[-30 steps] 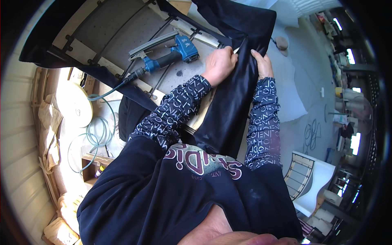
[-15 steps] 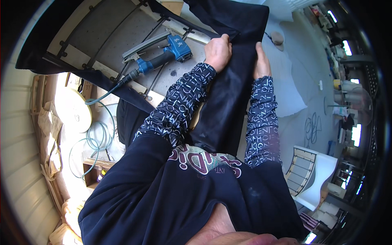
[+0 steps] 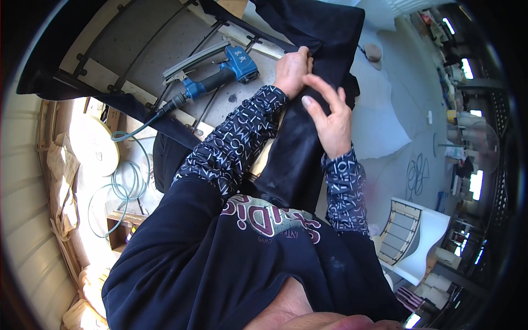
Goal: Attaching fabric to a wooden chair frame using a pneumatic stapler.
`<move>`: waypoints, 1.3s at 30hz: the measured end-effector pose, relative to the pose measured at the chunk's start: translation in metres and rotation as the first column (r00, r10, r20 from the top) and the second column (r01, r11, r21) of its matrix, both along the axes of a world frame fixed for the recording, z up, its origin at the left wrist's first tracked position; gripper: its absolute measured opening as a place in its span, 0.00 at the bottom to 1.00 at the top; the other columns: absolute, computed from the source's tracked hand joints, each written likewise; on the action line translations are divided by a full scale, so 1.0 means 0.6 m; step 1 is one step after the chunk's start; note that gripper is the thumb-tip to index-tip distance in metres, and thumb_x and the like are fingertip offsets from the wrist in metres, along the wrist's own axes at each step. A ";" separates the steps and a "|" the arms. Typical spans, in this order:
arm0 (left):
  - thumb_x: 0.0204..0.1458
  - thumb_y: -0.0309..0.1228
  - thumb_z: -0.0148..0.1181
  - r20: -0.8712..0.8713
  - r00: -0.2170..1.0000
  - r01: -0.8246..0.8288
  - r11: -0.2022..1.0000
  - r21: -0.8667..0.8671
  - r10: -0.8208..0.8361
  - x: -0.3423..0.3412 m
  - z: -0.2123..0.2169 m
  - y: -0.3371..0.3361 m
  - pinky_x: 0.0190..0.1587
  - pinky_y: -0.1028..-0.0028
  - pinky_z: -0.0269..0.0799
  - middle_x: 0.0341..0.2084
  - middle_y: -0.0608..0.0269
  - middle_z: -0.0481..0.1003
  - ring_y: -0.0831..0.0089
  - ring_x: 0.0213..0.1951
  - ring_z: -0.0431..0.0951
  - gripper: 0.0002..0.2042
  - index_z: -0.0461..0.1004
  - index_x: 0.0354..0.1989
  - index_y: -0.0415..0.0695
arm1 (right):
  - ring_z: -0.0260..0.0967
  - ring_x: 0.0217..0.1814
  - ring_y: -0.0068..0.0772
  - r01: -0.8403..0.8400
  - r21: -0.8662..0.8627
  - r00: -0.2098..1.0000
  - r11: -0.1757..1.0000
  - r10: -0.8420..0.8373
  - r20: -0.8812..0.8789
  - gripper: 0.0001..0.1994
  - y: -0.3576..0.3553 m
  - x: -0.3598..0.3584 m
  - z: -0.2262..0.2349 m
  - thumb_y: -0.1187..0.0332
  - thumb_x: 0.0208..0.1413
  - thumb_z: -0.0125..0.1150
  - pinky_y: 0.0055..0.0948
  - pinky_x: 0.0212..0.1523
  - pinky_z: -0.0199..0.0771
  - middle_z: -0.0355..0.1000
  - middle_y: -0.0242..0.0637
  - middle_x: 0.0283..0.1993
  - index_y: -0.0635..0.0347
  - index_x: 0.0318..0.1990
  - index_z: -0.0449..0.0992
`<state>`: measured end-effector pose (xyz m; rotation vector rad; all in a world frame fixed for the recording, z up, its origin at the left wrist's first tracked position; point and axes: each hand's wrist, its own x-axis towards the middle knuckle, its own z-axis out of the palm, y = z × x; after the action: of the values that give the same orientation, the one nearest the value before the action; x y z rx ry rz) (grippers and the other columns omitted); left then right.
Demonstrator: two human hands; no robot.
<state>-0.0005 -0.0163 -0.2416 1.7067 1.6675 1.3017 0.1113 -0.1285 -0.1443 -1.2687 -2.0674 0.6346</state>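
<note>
Dark black upholstery material (image 3: 294, 148) wraps over the side of a seat frame (image 3: 99, 77) that has wooden slats and dark wire springs. My left hand (image 3: 291, 71) is closed on the edge of this material, its fingers curled against the inner side of the frame. Above the material hovers my right hand (image 3: 334, 124), holding nothing, with thumb and fingers apart and its fingertips close to the left hand. A blue staple gun (image 3: 239, 65) lies across the frame, left of my left hand, joined to an air hose (image 3: 124, 136).
The hose lies in loose coils (image 3: 129, 181) at the left, near a round pale disc (image 3: 94, 146). White sheeting (image 3: 379, 121) covers floor on the right. Farther right stands another spring frame (image 3: 400, 231) with a white curved side. Shelving runs along the right rim.
My right hand has let go of the material's right side and come left and toward me, its fingers now spread. The left hand keeps its hold; the staple gun lies where it was.
</note>
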 end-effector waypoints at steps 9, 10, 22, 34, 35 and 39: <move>0.55 0.35 0.61 0.139 0.986 0.098 0.995 -0.009 -0.095 0.017 0.005 0.009 0.40 0.58 0.76 0.31 0.49 0.81 0.49 0.38 0.81 0.09 0.77 0.38 0.43 | 0.66 0.68 0.36 -0.112 0.269 0.700 0.957 -0.116 0.705 0.19 0.130 0.057 -0.013 0.56 0.56 0.65 0.55 0.71 0.53 0.76 0.36 0.59 0.55 0.51 0.81; 0.55 0.36 0.61 0.110 0.987 0.113 0.994 0.008 -0.113 0.014 0.003 0.010 0.40 0.58 0.76 0.31 0.50 0.81 0.50 0.37 0.81 0.09 0.78 0.38 0.43 | 0.67 0.68 0.38 -0.131 0.253 0.679 0.958 -0.100 0.728 0.20 0.123 0.056 -0.021 0.56 0.56 0.65 0.53 0.72 0.53 0.76 0.37 0.59 0.56 0.52 0.81; 0.53 0.33 0.61 0.057 0.994 0.094 0.993 0.073 -0.098 0.006 -0.007 0.022 0.39 0.54 0.76 0.28 0.49 0.80 0.48 0.36 0.81 0.08 0.78 0.36 0.43 | 0.67 0.66 0.46 -0.134 0.285 0.636 0.949 -0.138 0.760 0.26 0.106 0.019 -0.048 0.57 0.54 0.66 0.42 0.69 0.59 0.74 0.47 0.60 0.67 0.55 0.76; 0.55 0.31 0.57 -0.054 0.992 0.115 0.990 0.087 -0.110 0.014 0.011 0.010 0.38 0.52 0.75 0.27 0.46 0.79 0.44 0.34 0.80 0.07 0.74 0.37 0.42 | 0.57 0.74 0.52 0.427 -0.318 0.875 0.847 -0.475 -0.091 0.51 0.238 0.194 -0.064 0.32 0.54 0.57 0.40 0.72 0.56 0.59 0.57 0.72 0.69 0.71 0.56; 0.55 0.31 0.57 -0.053 0.992 0.116 0.990 0.084 -0.112 0.018 0.010 0.010 0.38 0.52 0.75 0.27 0.46 0.79 0.44 0.34 0.80 0.07 0.74 0.37 0.42 | 0.57 0.74 0.52 0.452 -0.149 0.892 0.880 -0.447 0.064 0.52 0.249 0.188 -0.071 0.33 0.53 0.59 0.40 0.71 0.56 0.59 0.58 0.72 0.70 0.72 0.55; 0.55 0.32 0.57 -0.072 0.995 0.080 0.994 0.073 -0.074 0.010 0.002 0.005 0.37 0.52 0.75 0.27 0.45 0.79 0.44 0.34 0.80 0.07 0.74 0.37 0.42 | 0.60 0.72 0.56 0.423 -0.129 0.898 0.897 -0.396 0.190 0.51 0.225 0.105 -0.051 0.44 0.49 0.69 0.41 0.70 0.59 0.60 0.62 0.70 0.73 0.70 0.54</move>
<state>0.0052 -0.0133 -0.2405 1.8607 1.5917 1.2986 0.1741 0.0063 -0.1750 -1.8436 -1.8061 0.5309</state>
